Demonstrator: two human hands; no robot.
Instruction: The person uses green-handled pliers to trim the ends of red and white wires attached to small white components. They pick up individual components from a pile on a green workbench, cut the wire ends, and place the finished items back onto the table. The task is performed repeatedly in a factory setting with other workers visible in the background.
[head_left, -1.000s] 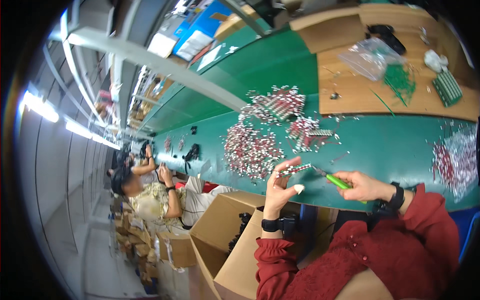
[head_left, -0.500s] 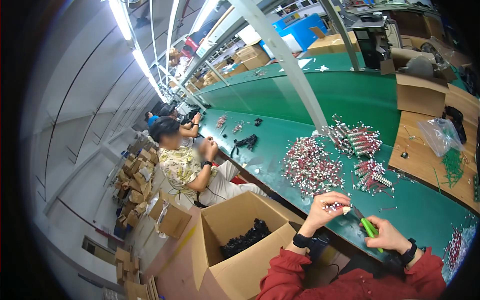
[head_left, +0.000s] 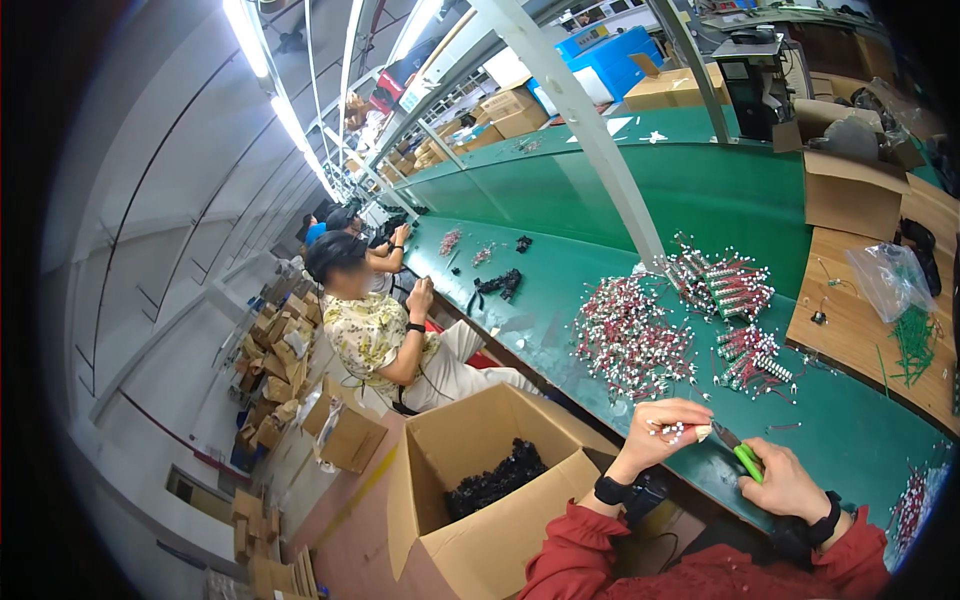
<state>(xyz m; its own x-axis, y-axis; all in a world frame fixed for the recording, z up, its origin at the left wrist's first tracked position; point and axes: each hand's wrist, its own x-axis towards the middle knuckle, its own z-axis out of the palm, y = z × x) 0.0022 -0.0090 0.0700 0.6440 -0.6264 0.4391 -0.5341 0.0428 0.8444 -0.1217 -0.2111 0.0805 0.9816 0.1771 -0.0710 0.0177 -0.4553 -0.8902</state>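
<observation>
My left hand (head_left: 662, 432) is closed round a small bunch of wires with white connector ends (head_left: 668, 428), held above the green bench's near edge. A pale covering shows at a fingertip. In my right hand (head_left: 788, 482) are green-handled pliers or cutters (head_left: 748, 460), their dark jaws pointing at the left fingertips. Whether the jaws touch a wire is too small to tell. Beyond my hands lies a big loose heap of red wires with white connectors (head_left: 635, 335). Right of it are stacked rows of small boards with wires (head_left: 735, 290) and another such cluster (head_left: 752, 358).
An open cardboard box (head_left: 500, 470) with black parts stands left of me below the bench (head_left: 560, 270). A metal post (head_left: 590, 130) rises from the bench. A wooden board (head_left: 850, 310) with a clear bag (head_left: 893, 275) lies right. Co-workers (head_left: 375, 330) sit further left.
The view has shifted slightly. My right hand's grip on the green handles looks tighter, with less of them showing. Both hands stay close together, the tool still at the left fingertips.
</observation>
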